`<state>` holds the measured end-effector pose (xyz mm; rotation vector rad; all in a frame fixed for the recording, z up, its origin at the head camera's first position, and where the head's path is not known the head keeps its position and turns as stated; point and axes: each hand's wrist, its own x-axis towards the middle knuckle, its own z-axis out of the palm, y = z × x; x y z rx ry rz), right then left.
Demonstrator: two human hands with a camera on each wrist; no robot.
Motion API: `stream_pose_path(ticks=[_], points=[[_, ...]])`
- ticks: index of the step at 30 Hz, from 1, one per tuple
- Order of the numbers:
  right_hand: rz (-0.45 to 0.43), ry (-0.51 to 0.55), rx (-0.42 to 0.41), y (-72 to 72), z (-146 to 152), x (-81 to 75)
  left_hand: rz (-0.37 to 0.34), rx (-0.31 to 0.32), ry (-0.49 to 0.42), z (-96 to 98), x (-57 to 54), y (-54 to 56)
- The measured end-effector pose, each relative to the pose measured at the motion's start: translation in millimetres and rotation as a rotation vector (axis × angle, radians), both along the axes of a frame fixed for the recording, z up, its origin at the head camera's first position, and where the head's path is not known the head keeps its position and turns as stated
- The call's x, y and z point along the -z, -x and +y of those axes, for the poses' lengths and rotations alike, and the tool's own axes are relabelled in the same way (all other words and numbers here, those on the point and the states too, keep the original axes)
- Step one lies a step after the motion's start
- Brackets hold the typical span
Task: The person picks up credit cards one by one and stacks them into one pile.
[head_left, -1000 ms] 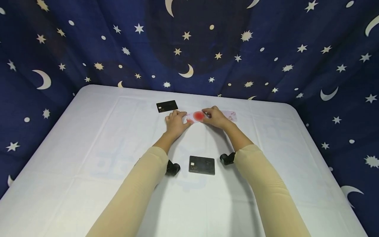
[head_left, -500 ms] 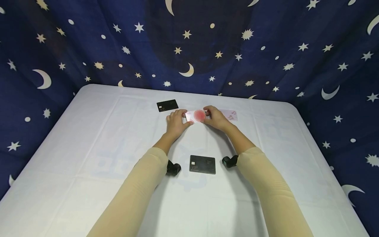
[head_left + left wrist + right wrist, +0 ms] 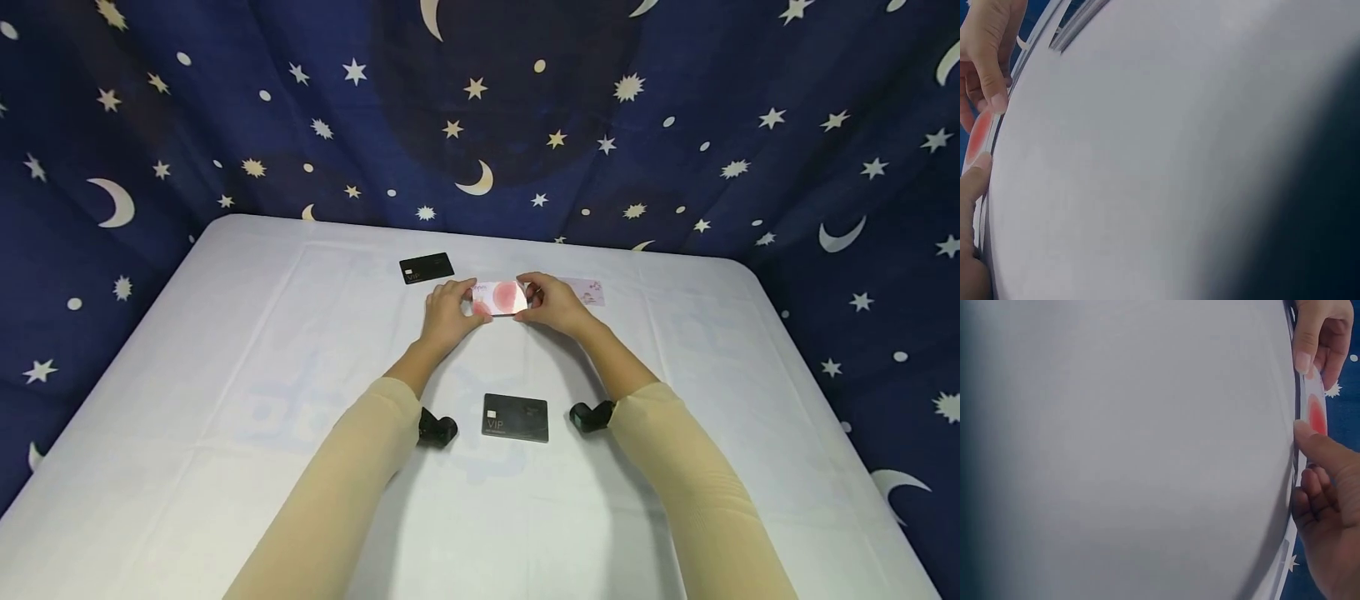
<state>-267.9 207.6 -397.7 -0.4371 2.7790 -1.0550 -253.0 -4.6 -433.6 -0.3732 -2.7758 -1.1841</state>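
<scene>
A white card with red-pink circles (image 3: 501, 297) is held between both hands toward the back of the table. My left hand (image 3: 445, 315) grips its left end, thumb on the near edge and fingers at the far edge. On the right end my right hand (image 3: 555, 305) pinches it the same way. Light glares off the card's right part. Both wrist views show the thumbs on the card's near edge, with its red circle (image 3: 979, 139) between the hands. A pale pink card (image 3: 587, 291) with a floral print lies just right of my right hand, partly hidden by it.
A black VIP card (image 3: 427, 267) lies behind my left hand. Another black VIP card (image 3: 515, 417) lies nearer, between the forearms. All rest on a white-clothed table (image 3: 300, 375), with a blue star-and-moon curtain (image 3: 480, 108) beyond its far edge.
The circle-printed card has tilted and come slightly nearer, so more of its right end shows and its surface looks brighter. My right hand has shifted a little right. The other cards lie unmoved.
</scene>
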Motion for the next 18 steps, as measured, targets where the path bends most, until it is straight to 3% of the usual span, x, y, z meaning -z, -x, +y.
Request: stream_pose_path(ticks=[5, 18], points=[[-0.008, -0.012, -0.001, -2.6, 4, 0.9, 0.001, 0.062, -0.01, -1.7, -3.3, -2.0], [-0.008, -0.019, -0.065, -14.1, 11, 0.7, -0.08, 0.198, -0.073, -15.6, -6.4, -1.0]])
